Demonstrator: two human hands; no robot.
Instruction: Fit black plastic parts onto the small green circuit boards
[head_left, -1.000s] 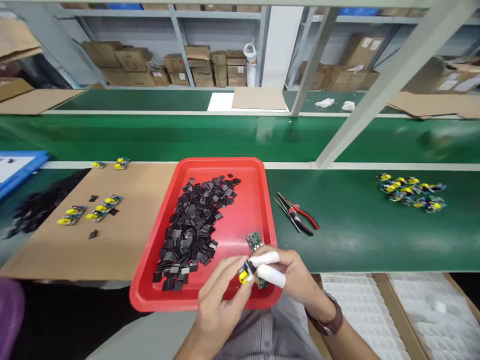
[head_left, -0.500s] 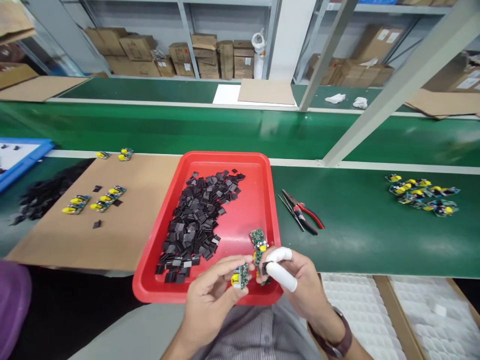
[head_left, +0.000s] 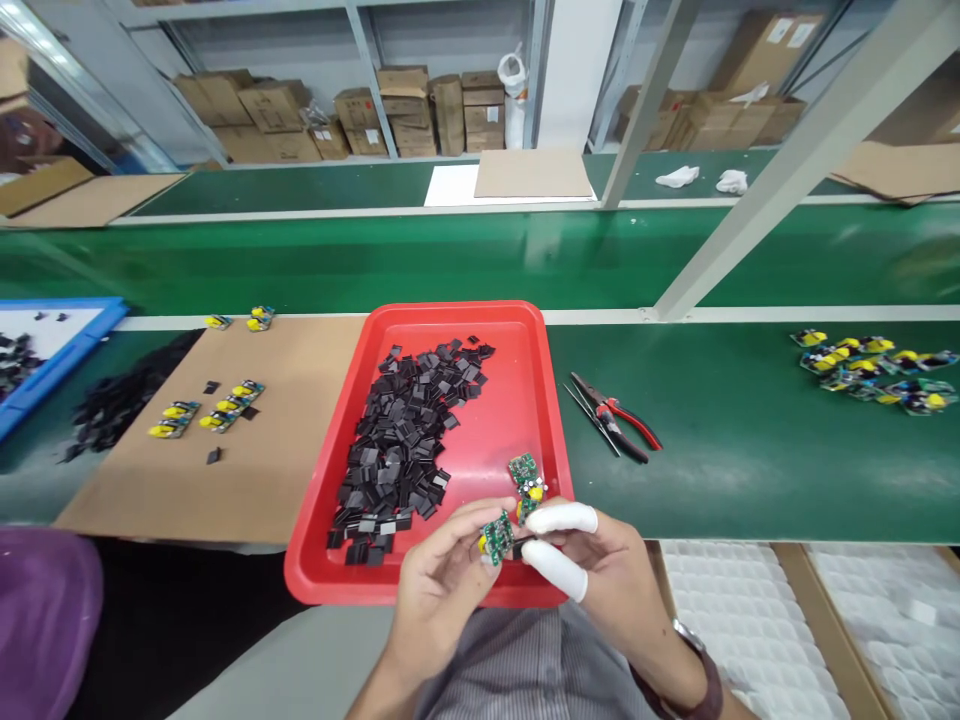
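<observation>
The red tray [head_left: 525, 330] looks like smooth moulded plastic with a slight sheen, and the heap of small black pieces [head_left: 405, 440] in it looks matt, like thin plastic or rubber. The little circuit board [head_left: 496, 538] pinched in the left hand [head_left: 442, 590] is glossy green laminate with a yellow plastic part; the right hand [head_left: 600, 575] wears white rubbery finger covers [head_left: 559, 518] – smooth, dull. The bench mat [head_left: 750, 460] is green, faintly shiny, rubber-like. Beside the tray lies a sheet of brown cardboard [head_left: 262, 480], matt and papery. The pliers [head_left: 615, 420] show dark metal jaws and red plastic-coated handles – the wrist strap [head_left: 705, 680] looks like brown leather
</observation>
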